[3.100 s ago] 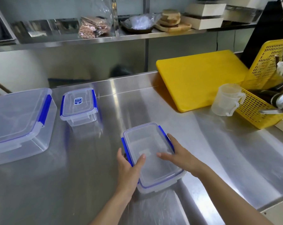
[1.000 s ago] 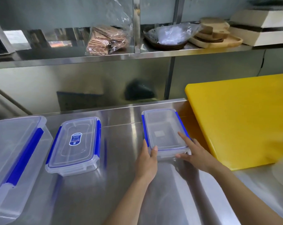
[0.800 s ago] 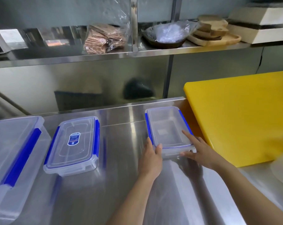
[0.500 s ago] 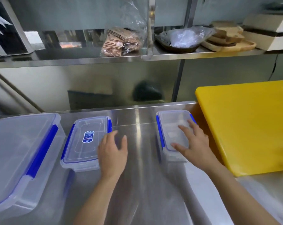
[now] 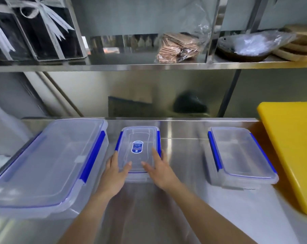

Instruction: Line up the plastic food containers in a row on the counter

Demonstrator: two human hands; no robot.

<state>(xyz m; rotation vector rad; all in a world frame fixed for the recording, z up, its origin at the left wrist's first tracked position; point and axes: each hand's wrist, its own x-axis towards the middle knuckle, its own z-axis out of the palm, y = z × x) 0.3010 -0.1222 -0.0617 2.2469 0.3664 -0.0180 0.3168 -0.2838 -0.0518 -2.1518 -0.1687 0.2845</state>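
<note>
Three clear plastic containers with blue lid clips stand on the steel counter (image 5: pixel 182 199). The small one with a blue label (image 5: pixel 140 143) is in the middle. My left hand (image 5: pixel 114 173) grips its near left corner and my right hand (image 5: pixel 159 169) grips its near right side, thumbs on the lid. A large container (image 5: pixel 48 161) sits close on its left. A medium container (image 5: pixel 237 155) stands apart on the right, with no hand on it.
A yellow cutting board (image 5: pixel 293 147) lies right of the medium container, almost touching it. The steel backsplash rises just behind the containers. A shelf (image 5: pixel 149 66) above holds a black gift box, a bag of brown packets and a wrapped bowl.
Both hands left the medium container after sliding it back beside the cutting board. They moved left and now hold the small labelled container. The view has shifted left.
</note>
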